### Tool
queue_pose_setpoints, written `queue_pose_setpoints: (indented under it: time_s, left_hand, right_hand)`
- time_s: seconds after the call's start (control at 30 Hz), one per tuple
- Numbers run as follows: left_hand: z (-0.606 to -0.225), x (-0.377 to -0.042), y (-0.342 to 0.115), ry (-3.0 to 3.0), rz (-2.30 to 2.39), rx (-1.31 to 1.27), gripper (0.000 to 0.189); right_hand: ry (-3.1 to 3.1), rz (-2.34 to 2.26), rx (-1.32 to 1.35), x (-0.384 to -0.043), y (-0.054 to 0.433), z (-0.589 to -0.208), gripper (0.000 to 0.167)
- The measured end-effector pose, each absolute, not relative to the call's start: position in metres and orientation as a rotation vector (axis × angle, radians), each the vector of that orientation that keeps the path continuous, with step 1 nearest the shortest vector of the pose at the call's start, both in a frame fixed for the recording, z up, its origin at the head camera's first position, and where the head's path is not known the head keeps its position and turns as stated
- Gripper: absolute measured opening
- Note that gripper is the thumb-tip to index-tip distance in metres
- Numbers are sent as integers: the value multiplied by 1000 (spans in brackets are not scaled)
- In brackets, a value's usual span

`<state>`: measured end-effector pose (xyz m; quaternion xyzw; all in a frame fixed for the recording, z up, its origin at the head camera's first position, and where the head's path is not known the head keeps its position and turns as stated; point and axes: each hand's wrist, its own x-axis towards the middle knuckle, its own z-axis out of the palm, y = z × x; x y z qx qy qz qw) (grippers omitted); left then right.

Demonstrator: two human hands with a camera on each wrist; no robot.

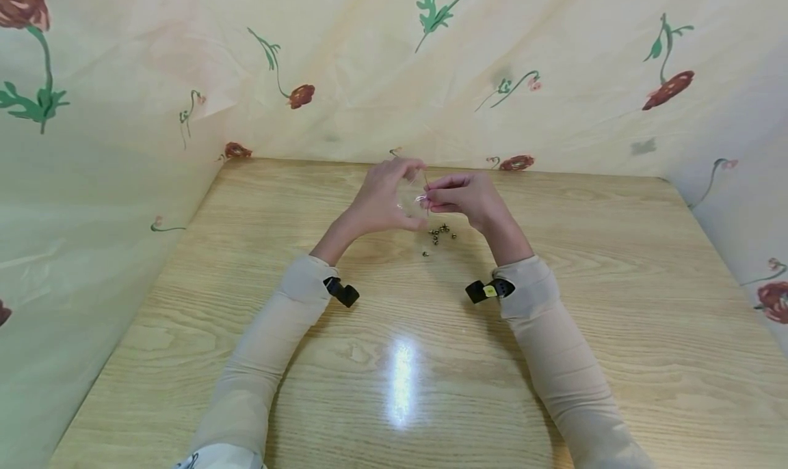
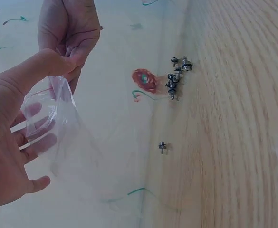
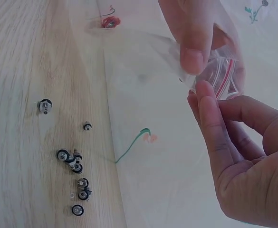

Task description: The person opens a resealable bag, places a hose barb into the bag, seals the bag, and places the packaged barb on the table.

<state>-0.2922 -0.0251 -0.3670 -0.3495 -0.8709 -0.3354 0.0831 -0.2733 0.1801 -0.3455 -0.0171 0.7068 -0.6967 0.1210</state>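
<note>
A clear plastic zip bag point(image 1: 410, 197) with a red line along its mouth is held up between both hands, above the far part of the table. My left hand point(image 1: 383, 197) curves around the bag from the left, its thumb on the near side and its fingers seen through the film in the left wrist view. My right hand point(image 1: 473, 199) pinches the bag's mouth by the red strip point(image 3: 225, 78) between thumb and fingertips. Below the hands lie several small metal fittings point(image 3: 74, 159) with black rings, loosely clustered, and one stray fitting point(image 2: 162, 147) sits apart.
The wooden table point(image 1: 369, 387) reaches back to a floral sheet point(image 1: 357, 59) hanging behind and on both sides. Both forearms rest over the table in pale sleeves point(image 1: 258, 359), each with a black wrist camera point(image 1: 341, 292).
</note>
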Motion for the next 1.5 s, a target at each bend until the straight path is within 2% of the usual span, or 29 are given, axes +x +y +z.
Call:
queue_pose_setpoints:
  time_s: [0.1,0.2,0.33,0.53,1.07,1.5]
  left_hand:
    - [-366,-293,-26,-2575,-1004,-1050,73]
    - [-365,-293,-26,-2548,-1012,-1068,67]
    - [-364,-292,-27,-2543,-1021,-1078,66]
    - [-362,-292,-31,-2575,-1031,-1101,64]
    - [-369,-295,-33,-2627,-1134,-1182,60]
    - [-375,-299,-35,-2728,-1150,-1130,61]
  right_hand:
    - [2066,-2033,-59,-273,180,-345,18]
    - [2072,-2018,-64,-273,181,-344,22]
    - [2070,-2002,-61,-273,181,-344,27]
    - [2002,-2005,-78,-274,184,-347,13]
    - [1933,-1894,-86,-279,193,-352,13]
    - [2092,-1697,-134,-282,198,-351,27]
